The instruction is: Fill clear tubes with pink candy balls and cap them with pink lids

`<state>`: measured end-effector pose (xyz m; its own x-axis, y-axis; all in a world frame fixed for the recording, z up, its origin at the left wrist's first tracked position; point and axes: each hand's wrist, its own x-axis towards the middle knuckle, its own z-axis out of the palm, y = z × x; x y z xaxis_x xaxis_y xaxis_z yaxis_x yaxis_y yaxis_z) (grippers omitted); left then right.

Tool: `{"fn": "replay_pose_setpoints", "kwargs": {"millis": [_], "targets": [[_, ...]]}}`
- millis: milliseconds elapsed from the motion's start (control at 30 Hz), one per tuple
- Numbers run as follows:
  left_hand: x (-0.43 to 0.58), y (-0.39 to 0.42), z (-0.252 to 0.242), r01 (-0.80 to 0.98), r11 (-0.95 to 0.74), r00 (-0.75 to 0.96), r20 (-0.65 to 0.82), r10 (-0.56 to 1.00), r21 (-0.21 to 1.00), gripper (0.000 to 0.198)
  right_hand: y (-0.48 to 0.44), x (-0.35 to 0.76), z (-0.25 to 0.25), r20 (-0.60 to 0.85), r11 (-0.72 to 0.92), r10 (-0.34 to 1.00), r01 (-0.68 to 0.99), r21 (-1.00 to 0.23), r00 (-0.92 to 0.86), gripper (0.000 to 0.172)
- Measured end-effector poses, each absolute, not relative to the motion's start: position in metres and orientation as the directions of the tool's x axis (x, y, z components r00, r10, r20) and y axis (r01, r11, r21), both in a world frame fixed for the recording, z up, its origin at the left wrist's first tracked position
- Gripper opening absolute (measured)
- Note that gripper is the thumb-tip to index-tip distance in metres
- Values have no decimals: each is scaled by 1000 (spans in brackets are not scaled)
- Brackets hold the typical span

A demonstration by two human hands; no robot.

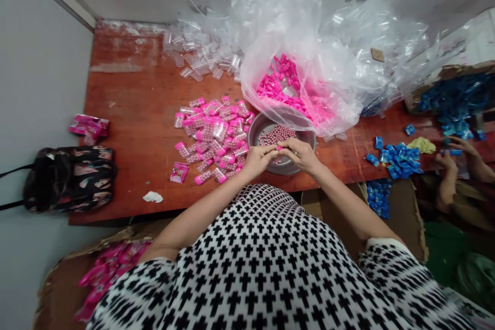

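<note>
Over the near part of a grey metal bowl (254, 131), my left hand (260, 159) and my right hand (300, 154) meet with fingers pinched together. Between them shows a small bright pink cap (279, 148); whether a clear tube is attached to it is hidden by the fingers. Small pink beads (276, 135) lie in the bowl. To the left is a heap of filled clear tubes with pink caps (216, 136). Behind the bowl, an open plastic bag (251, 77) holds many loose pink caps (282, 80).
Empty clear tubes (209, 49) lie at the back. A pink packet (179, 172), a white scrap (153, 197) and a dark patterned bag (91, 178) are on the left. At right, a co-worker's hands (448, 160) work near blue packets (400, 159). Pink packets fill a carton (58, 289) below.
</note>
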<state>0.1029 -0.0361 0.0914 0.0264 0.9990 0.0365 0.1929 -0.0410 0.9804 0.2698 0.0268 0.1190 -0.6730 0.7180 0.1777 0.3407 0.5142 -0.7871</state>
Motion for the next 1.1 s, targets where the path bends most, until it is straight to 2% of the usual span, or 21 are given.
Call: {"fn": "replay_pose_setpoints", "kwargs": {"millis": [67,133,233,333,467,633,733,933,1100], "targets": [[102,-35,87,-30,91,4,-91,996,995,34,28,271,121,77,344,801,352,-871,-594,24],[100,-34,86,-204,181,19,-181,983,962,43,27,277,123,-45,109,862,271,-956,-506,32],[96,-32,88,-321,215,-10,-230,973,922,49,21,286,120,-190,-173,872,81,-982,-451,41],[96,-31,92,-243,164,-30,-176,984,956,45,13,287,112,-268,-302,876,-24,-953,-402,37],[99,-33,96,76,-48,21,47,999,996,29,11,277,110,-323,-400,872,-153,-904,-367,30],[101,-33,94,222,-174,61,164,985,959,23,14,271,119,-481,-666,639,-120,-736,-600,32],[104,-32,89,243,-153,3,157,988,958,19,13,269,116,-550,-757,573,-135,-639,-608,25],[105,-32,81,260,-123,-23,134,991,958,20,12,254,98,-604,-773,613,-228,-592,-509,11],[96,-27,76,204,-3,-52,13,999,979,26,11,242,94,-602,-789,589,-223,-573,-539,24]]}}
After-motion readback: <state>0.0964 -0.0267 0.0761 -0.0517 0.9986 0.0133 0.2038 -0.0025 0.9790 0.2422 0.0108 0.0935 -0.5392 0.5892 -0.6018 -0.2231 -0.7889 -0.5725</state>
